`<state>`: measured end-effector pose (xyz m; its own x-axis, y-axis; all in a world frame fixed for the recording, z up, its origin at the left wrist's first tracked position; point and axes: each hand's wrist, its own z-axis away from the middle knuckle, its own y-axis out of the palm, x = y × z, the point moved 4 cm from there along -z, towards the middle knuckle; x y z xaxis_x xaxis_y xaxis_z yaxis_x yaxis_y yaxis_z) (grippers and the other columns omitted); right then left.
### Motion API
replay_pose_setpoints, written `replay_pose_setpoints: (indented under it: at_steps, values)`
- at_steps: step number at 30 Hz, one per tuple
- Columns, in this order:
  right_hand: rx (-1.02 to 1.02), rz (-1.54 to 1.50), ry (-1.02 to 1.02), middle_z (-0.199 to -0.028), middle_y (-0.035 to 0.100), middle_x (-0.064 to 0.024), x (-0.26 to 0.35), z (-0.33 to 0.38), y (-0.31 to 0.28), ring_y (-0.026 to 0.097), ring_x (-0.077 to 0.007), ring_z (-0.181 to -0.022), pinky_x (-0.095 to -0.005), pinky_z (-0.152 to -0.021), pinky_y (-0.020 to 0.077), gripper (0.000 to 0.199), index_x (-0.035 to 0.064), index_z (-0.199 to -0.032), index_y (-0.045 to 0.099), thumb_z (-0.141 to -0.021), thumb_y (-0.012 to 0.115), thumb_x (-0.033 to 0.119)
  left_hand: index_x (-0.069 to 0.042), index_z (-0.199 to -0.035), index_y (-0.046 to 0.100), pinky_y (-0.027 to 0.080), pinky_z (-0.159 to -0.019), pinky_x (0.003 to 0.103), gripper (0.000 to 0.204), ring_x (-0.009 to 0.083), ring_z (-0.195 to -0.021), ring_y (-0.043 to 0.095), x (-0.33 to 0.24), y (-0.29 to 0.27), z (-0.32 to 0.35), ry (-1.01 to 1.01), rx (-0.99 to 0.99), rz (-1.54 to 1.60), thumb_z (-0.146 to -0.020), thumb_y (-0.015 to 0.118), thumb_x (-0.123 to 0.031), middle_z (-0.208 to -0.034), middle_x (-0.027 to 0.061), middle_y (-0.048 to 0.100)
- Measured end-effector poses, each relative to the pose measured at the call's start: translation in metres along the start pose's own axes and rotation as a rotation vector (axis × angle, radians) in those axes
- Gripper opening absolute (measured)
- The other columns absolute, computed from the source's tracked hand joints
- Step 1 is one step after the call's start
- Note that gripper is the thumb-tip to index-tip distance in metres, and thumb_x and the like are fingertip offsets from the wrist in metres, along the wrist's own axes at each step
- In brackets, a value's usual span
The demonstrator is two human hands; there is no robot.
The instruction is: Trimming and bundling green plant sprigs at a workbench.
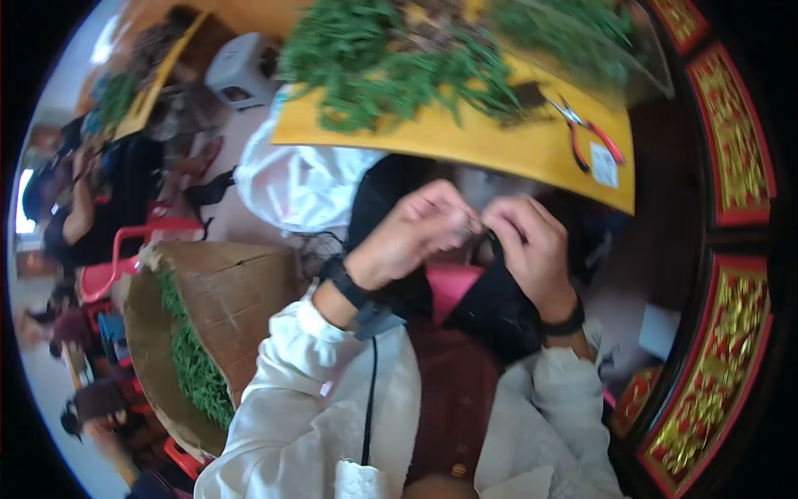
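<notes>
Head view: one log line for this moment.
left hand: pinching | right hand: pinching, close by | anything held: too blurred | pliers, green foliage: on yellow table

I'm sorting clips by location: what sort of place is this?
Probably a shared indoor workroom: pliers and green sprigs lie on a yellow table, a cardboard box holds greenery, and other people are nearby.

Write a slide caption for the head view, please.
Left hand and right hand held close together before a yellow table bearing green foliage and red-handled pliers.

Item (475,225) between hands (532,241) too small to tell; green sprigs (337,50) cut off above.
</notes>
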<state>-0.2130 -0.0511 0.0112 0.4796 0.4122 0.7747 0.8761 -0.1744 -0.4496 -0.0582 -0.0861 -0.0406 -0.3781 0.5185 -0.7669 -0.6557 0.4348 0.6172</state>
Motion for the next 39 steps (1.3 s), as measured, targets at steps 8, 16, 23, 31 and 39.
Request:
replay_pose_setpoints:
  at_steps: [8,16,23,31,39]
  values:
    - [-0.071,-0.054,0.010,-0.075,0.058,-0.0111,-0.014,0.000,-0.004,0.059,-0.0242,-0.067,-0.0302,-0.061,0.0462,0.006,-0.0007,-0.086,0.060,-0.080,0.061,-0.003,-0.007,-0.097,0.051,0.041,-0.082,0.026,0.015,0.0154,-0.089,0.049,-0.001,-0.003,-0.008,-0.049,0.121,0.118,-0.091,0.059,-0.018,-0.105,0.0126,0.053]
    - [-0.067,-0.039,-0.079,-0.074,0.058,-0.0095,-0.015,0.005,-0.005,0.058,-0.0241,-0.065,-0.0314,-0.058,0.0449,0.008,0.0011,-0.087,0.060,-0.080,0.062,-0.003,-0.007,-0.096,0.053,0.045,-0.079,0.023,0.007,0.0102,-0.086,0.051,0.002,-0.002,-0.006,0.031,0.122,0.061,-0.093,0.055,-0.013,-0.108,0.0129,0.055]
    - [-0.049,-0.036,-0.150,-0.073,0.058,-0.0087,-0.017,0.006,-0.003,0.057,-0.0228,-0.065,-0.0304,-0.057,0.0444,0.011,0.0020,-0.088,0.060,-0.079,0.063,-0.003,-0.007,-0.096,0.053,0.043,-0.071,0.020,0.009,0.0096,-0.084,0.051,0.005,-0.005,-0.005,-0.007,0.087,0.007,-0.093,0.056,-0.014,-0.103,0.0122,0.058]
    - [0.001,-0.326,0.384,-0.077,0.063,-0.0062,-0.024,0.010,0.004,0.060,-0.0106,-0.067,-0.0253,-0.060,0.0470,0.012,0.0001,-0.095,0.062,-0.084,0.063,0.001,-0.008,-0.101,0.051,0.039,-0.061,0.016,0.013,0.0075,-0.082,0.056,0.006,-0.004,-0.008,-0.042,0.052,0.061,-0.090,0.059,-0.010,-0.098,0.0094,0.062]
    - [0.021,-0.317,0.266,-0.077,0.063,-0.0075,-0.030,0.013,0.012,0.061,-0.0103,-0.068,-0.0238,-0.063,0.0483,0.009,-0.0040,-0.092,0.065,-0.086,0.062,0.003,-0.010,-0.109,0.051,0.040,-0.061,0.016,0.025,0.0052,-0.081,0.058,0.013,0.003,-0.003,-0.110,-0.180,-0.046,-0.087,0.062,-0.005,-0.095,0.0024,0.064]
